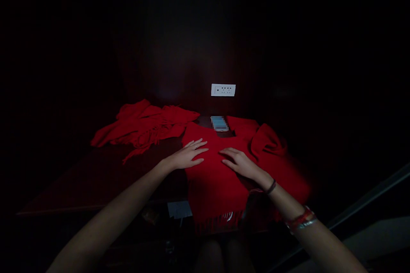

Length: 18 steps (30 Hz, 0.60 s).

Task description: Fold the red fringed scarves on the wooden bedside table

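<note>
One plain red cloth [214, 181] has a fringed near end

cloth [218, 187] under l hand [187, 156] hidden; phone [219, 123] scrn blurred.

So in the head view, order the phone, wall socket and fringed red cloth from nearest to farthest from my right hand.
1. Fringed red cloth, directly beneath the right hand.
2. Phone, on the table ahead.
3. Wall socket, higher up behind the phone.
</note>
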### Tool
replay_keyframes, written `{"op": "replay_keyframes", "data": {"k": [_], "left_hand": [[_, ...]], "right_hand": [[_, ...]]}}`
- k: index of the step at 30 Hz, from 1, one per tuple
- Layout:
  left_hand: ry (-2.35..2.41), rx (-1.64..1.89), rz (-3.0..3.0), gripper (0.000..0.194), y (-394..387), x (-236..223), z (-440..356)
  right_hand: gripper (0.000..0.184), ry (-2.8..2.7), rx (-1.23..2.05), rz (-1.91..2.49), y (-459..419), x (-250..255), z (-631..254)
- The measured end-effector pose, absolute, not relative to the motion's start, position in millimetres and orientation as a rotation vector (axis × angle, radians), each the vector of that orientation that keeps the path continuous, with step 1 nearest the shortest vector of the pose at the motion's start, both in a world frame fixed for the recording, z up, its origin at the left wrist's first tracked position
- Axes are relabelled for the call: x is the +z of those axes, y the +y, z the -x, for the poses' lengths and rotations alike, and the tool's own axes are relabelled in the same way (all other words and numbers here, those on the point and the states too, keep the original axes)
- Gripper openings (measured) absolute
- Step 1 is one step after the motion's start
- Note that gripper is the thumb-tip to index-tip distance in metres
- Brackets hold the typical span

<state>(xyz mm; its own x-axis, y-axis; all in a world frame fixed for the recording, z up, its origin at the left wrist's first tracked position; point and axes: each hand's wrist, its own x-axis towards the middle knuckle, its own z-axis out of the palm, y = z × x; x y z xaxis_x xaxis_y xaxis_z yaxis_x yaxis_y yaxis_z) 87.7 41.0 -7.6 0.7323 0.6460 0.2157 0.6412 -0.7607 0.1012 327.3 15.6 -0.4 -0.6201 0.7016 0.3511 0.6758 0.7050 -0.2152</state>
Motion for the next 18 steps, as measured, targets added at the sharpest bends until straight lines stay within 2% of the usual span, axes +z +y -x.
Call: {"op": "replay_keyframes", "data": {"k": [3, 6, 11, 15, 18], "left_hand": [[0.931, 0.358, -2.888, 0.044, 32, 0, -97], [0.889, 0.306, -2.857, 0.049, 26, 3, -102], [0.910, 0.280, -2.830, 0.056, 26, 1, -99], [0.912, 0.293, -2.812, 0.057, 26, 3, -98], [0.930, 0.233, -2.810, 0.058, 25, 4, -99]], "right_hand": [[0.036, -2.690, -0.013, 0.946, -1, 9, -351], [0.037, -2.754, -0.216, 1.011, -5, 7, -361], [0.026, -2.735, -0.558, 1.057, 4, 1, -358], [0.026, -2.598, -0.693, 0.979, -2, 16, -365], [0.027, -2.692, -0.753, 0.894, -10, 18, -371]]}}
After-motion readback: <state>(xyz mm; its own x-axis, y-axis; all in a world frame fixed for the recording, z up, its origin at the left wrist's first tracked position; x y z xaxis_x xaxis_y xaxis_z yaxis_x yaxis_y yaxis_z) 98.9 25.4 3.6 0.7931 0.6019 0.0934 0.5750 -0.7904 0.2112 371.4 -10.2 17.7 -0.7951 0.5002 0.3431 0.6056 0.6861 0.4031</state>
